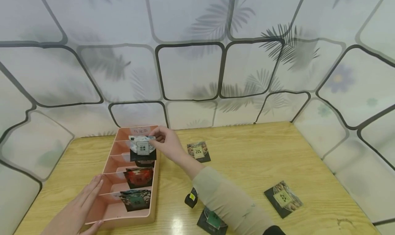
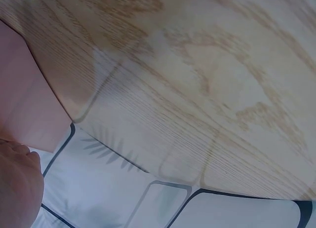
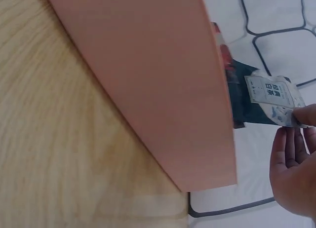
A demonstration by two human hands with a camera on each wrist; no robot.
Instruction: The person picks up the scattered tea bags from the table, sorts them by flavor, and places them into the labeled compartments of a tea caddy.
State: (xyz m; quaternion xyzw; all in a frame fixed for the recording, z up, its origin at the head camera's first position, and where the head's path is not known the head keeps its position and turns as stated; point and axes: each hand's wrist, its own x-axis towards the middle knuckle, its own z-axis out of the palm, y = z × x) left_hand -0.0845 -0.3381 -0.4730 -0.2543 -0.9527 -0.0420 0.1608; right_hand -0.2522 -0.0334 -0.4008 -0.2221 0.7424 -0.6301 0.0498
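My right hand (image 1: 169,145) pinches a tea sachet (image 1: 142,148) by its right edge, above the far compartments of a pink divided box (image 1: 155,194). The sachet is white on top and black below, with a pale label; the right wrist view has the sachet (image 3: 269,92) between thumb and fingers, beyond the box wall (image 3: 143,85). With fingers extended, my left hand (image 1: 74,207) rests along the box's near left side. A red sachet (image 1: 139,177) and a dark green one (image 1: 136,200) lean in the nearer compartments. Another dark sachet behind them is mostly hidden.
On the wooden table right of the box lie a sachet (image 1: 199,151) near the wall, another (image 1: 283,199) farther right, and a green-labelled one (image 1: 213,221) partly under my right sleeve. A small black item with a yellow mark (image 1: 191,198) lies beside the sleeve. Patterned cloth walls (image 1: 191,72) border the table.
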